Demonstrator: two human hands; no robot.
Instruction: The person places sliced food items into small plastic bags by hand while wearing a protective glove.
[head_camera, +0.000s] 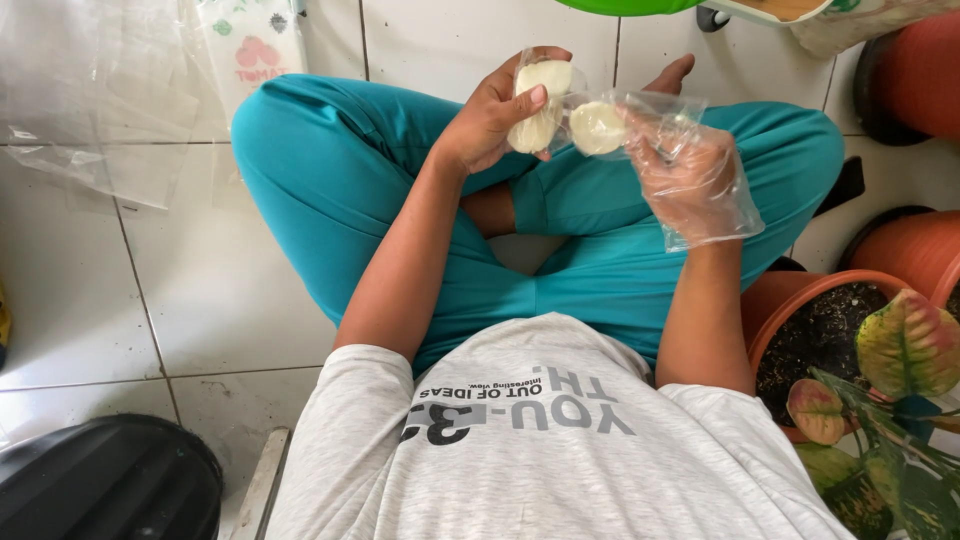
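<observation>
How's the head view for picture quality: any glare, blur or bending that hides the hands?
Head view: even daylight with soft shadows; hands sharp; left hand holds a pale piece in clear wrap; the plastic glove on the right hand glints faintly, hiding nothing; floor tile lines bow slightly near the edges.

The floor was laid with large white glazed tiles separated by thin grey grout lines. Diffuse daylight lit the tiles evenly and produced soft reflections. Sheets of clear plastic film lay crumpled on the floor at the upper left. A black rounded container occupied the lower left corner, just beside a pale flat board edge. Terracotta plant pots stood along the right side: one pot held dark soil and a plant with variegated green, yellow and pink leaves; further pots stood behind it. A green curved rim showed at the top edge.
</observation>
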